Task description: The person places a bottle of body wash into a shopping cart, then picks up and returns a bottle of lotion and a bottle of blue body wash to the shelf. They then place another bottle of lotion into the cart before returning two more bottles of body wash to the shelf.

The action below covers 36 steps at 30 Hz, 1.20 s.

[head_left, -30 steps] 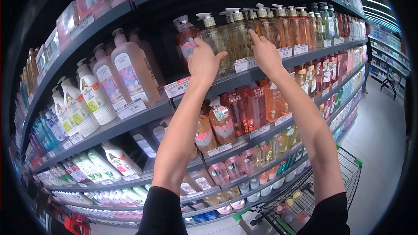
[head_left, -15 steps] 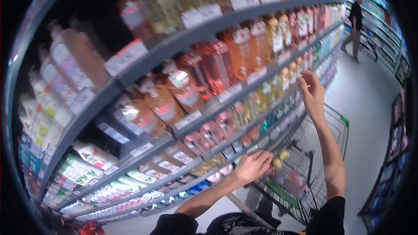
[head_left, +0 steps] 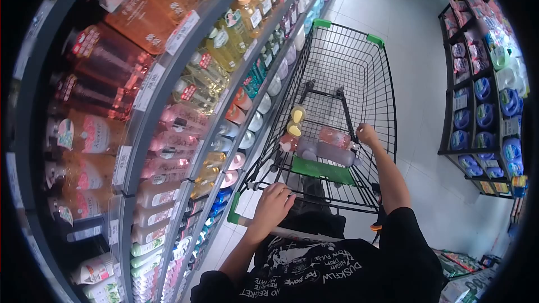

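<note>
My left hand (head_left: 275, 206) is over the near left end of the shopping cart (head_left: 387, 101), just above the pale handle bar (head_left: 297, 234). Its back faces up, and its loosely bent fingers hold nothing I can see. Over the right part of the basket, my right hand (head_left: 368, 133) is curled closed with no item showing in it. Lying in the cart near the green panel (head_left: 323, 170) are a pink bottle (head_left: 334, 136) and a pale purple bottle (head_left: 336, 154). Left of them are yellow caps (head_left: 297, 114) above a reddish bottle (head_left: 288, 143).
Tall shelves of bottles (head_left: 179, 118) run close along the cart's left side. A black rack (head_left: 469, 140) with purple and pink packages stands across the tiled floor (head_left: 418, 50). Lower right, boxed goods (head_left: 463, 275) are partly in view.
The view has swung down and right, bringing the whole cart into sight. My right hand has dropped from beside the shelf to the basket. My left hand is nearer the cart's left handle end.
</note>
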Each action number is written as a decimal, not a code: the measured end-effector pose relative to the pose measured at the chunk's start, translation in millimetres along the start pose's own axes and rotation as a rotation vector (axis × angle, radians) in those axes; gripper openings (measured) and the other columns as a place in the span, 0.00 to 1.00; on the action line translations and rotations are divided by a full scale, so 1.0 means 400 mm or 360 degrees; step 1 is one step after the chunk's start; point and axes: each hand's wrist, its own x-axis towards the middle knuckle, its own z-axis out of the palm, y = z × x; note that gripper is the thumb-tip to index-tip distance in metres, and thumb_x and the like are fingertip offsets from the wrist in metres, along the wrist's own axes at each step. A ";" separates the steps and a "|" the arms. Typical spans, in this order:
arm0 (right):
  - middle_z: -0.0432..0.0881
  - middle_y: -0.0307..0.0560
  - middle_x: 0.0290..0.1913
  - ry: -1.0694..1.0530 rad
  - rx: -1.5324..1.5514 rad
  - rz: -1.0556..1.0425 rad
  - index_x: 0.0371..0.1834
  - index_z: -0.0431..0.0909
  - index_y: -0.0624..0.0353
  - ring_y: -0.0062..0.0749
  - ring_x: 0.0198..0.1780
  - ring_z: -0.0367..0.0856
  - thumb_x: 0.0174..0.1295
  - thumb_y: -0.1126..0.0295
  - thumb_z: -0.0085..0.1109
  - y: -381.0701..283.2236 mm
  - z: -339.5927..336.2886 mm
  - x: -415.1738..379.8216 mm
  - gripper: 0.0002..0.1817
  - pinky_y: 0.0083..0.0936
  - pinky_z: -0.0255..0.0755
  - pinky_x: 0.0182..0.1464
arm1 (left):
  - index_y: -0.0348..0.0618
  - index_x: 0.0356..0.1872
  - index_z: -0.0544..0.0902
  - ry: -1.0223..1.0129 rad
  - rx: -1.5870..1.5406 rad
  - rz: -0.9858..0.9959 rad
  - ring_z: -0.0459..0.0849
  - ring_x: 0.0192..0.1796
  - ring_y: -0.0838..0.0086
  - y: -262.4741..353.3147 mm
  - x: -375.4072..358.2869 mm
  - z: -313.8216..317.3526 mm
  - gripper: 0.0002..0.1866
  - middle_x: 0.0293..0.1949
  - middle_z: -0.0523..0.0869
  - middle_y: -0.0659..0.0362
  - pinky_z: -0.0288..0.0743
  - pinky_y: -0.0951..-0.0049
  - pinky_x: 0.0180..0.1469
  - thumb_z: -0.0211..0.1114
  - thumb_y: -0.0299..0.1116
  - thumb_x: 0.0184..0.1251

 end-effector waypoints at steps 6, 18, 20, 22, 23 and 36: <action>0.84 0.59 0.48 -0.0404 -0.0053 0.0034 0.44 0.84 0.57 0.53 0.52 0.82 0.51 0.66 0.61 -0.019 0.123 0.010 0.16 0.40 0.75 0.57 | 0.39 0.32 0.83 -0.0011 0.0040 -0.0057 0.80 0.50 0.57 -0.002 0.021 0.001 0.08 0.43 0.83 0.54 0.69 0.58 0.58 0.68 0.34 0.60; 0.68 0.48 0.65 -0.0391 -0.0674 0.0164 0.65 0.61 0.53 0.44 0.68 0.67 0.46 0.71 0.74 0.102 0.296 0.201 0.41 0.46 0.67 0.65 | 0.46 0.35 0.83 -0.0286 0.0119 -0.0308 0.80 0.53 0.62 0.004 0.068 -0.008 0.10 0.48 0.83 0.59 0.69 0.61 0.55 0.73 0.33 0.52; 0.69 0.49 0.64 -0.0391 -0.0721 0.0098 0.67 0.59 0.53 0.45 0.68 0.68 0.39 0.71 0.79 0.169 0.360 0.237 0.49 0.48 0.67 0.65 | 0.46 0.34 0.83 -0.0333 0.0123 -0.0384 0.80 0.53 0.62 0.008 0.076 -0.013 0.10 0.48 0.83 0.59 0.69 0.61 0.55 0.73 0.33 0.51; 0.72 0.52 0.61 -0.0438 -0.0647 0.0022 0.67 0.58 0.54 0.49 0.66 0.69 0.31 0.71 0.83 0.191 0.398 0.260 0.55 0.49 0.68 0.64 | 0.46 0.34 0.83 -0.0375 0.0111 -0.0413 0.80 0.53 0.63 0.008 0.084 -0.013 0.11 0.49 0.83 0.59 0.70 0.62 0.56 0.73 0.33 0.50; 0.73 0.54 0.60 -0.0557 -0.0673 -0.0071 0.64 0.60 0.55 0.49 0.65 0.71 0.31 0.71 0.82 0.189 0.391 0.273 0.52 0.47 0.69 0.64 | 0.46 0.34 0.83 -0.0386 0.0118 -0.0441 0.80 0.53 0.63 0.007 0.086 -0.011 0.11 0.49 0.83 0.59 0.70 0.62 0.56 0.73 0.33 0.50; 0.80 0.64 0.47 -0.0797 -0.0662 -0.0352 0.47 0.76 0.67 0.53 0.55 0.78 0.32 0.52 0.78 -0.080 0.104 0.239 0.39 0.40 0.76 0.57 | 0.46 0.36 0.83 -0.0183 0.0083 -0.0258 0.80 0.53 0.63 0.006 0.088 0.001 0.10 0.48 0.82 0.59 0.70 0.61 0.57 0.72 0.35 0.56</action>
